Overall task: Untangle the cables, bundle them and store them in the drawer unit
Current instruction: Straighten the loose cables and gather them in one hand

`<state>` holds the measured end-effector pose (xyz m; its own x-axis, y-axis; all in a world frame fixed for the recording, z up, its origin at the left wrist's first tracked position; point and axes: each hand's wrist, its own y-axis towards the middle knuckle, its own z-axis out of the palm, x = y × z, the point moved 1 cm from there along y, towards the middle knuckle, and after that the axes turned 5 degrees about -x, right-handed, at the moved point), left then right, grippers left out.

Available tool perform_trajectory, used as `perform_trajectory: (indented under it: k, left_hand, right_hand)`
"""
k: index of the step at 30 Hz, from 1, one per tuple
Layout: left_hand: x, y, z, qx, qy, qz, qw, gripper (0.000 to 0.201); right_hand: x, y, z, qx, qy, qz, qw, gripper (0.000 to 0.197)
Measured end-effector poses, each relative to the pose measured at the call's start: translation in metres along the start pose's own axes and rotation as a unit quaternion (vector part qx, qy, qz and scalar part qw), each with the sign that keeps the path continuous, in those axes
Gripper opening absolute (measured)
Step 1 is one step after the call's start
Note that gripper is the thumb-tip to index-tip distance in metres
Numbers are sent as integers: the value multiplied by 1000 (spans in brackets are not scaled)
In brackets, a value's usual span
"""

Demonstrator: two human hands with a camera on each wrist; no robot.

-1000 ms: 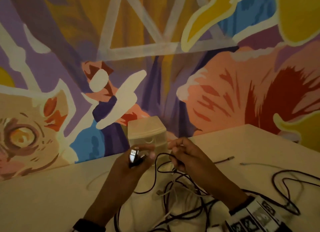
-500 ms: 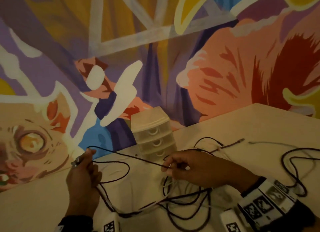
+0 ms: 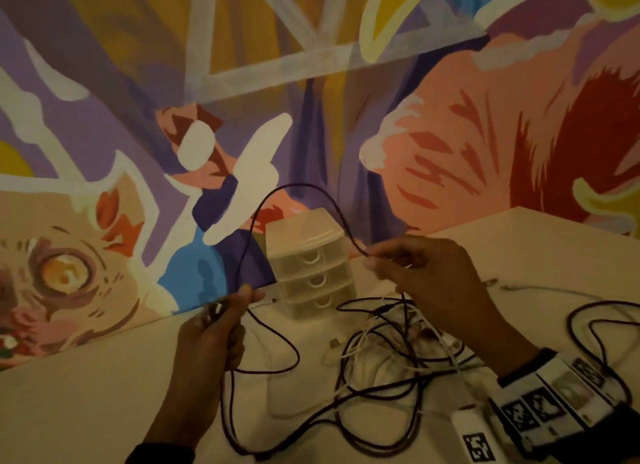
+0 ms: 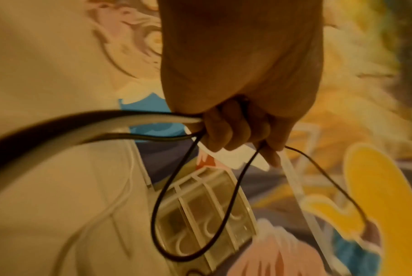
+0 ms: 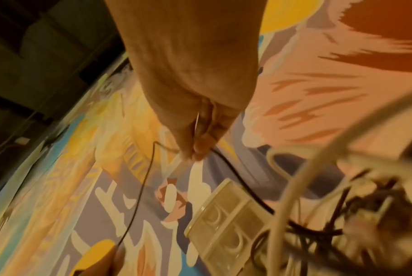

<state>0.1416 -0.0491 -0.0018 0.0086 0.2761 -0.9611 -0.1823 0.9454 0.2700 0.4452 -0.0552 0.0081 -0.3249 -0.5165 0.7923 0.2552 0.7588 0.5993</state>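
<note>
A black cable (image 3: pixel 294 187) arches in the air between my two hands, in front of the drawer unit (image 3: pixel 311 261). My left hand (image 3: pixel 221 316) grips loops of this black cable (image 4: pixel 195 196) near its plug end, fingers (image 4: pixel 226 128) curled round it. My right hand (image 3: pixel 398 259) pinches the same black cable (image 5: pixel 238 179) between thumb and fingers (image 5: pixel 200 143), above a tangle of black and white cables (image 3: pixel 391 346) on the table. The drawer unit (image 4: pixel 207 214) is translucent plastic with three shut drawers; it also shows as the drawer unit (image 5: pixel 226 229) below my right hand.
The pale table (image 3: pixel 86 404) runs along a painted mural wall (image 3: pixel 450 134). More black cable loops (image 3: pixel 588 328) and a thin white cable (image 3: pixel 540 289) lie to the right. A white tagged device (image 3: pixel 474 436) sits at the lower right near my wrist band.
Both hands have risen and the black cable between them now bows up in a high arch instead of running nearly flat. The left hand has moved right, closer to the drawer unit.
</note>
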Motion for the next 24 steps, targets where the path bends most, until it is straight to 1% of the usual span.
perform_trajectory:
  k: [2, 3, 5, 8, 10, 12, 14, 16, 18, 20, 22, 24]
  left_hand:
    - [-6, -12, 17, 43, 98, 29, 994, 33]
    - [-6, -18, 24, 65, 139, 38, 987, 33]
    - [-6, -26, 35, 96, 196, 44, 975, 33]
    - [-5, -30, 40, 99, 209, 54, 971, 28]
    - [-4, -32, 42, 110, 208, 59, 970, 27]
    - [-2, -32, 42, 103, 204, 67, 971, 29]
    - [0, -28, 38, 51, 193, 102, 975, 32]
    - [-1, -18, 26, -41, 151, 139, 978, 29]
    - [0, -3, 4, -136, 64, 142, 978, 30]
    - [-2, 8, -18, -208, -29, 127, 970, 30]
    - [-3, 15, -32, -255, -67, 119, 957, 26]
    - [-4, 17, -36, -276, -86, 121, 950, 25]
  right_hand:
    - [0, -11, 10, 111, -43, 19, 993, 10]
    - [-1, -16, 15, 150, -58, 21, 987, 10]
    - [-1, -21, 20, 200, -66, 24, 977, 10]
    - [-1, -24, 24, 242, -37, 26, 969, 11]
    - [-2, -26, 27, 247, -27, 20, 968, 13]
    - [-3, -27, 31, 255, -36, 11, 966, 15]
    - [-7, -27, 32, 261, -62, 20, 963, 19]
    - [-14, -24, 28, 257, -96, 32, 961, 19]
    - [-21, -20, 24, 254, -127, 37, 958, 11]
    - [-24, -16, 21, 243, -136, 39, 960, 5]
    - [-24, -15, 21, 247, -141, 42, 958, 3]
    - [-24, -16, 20, 279, -169, 35, 945, 3]
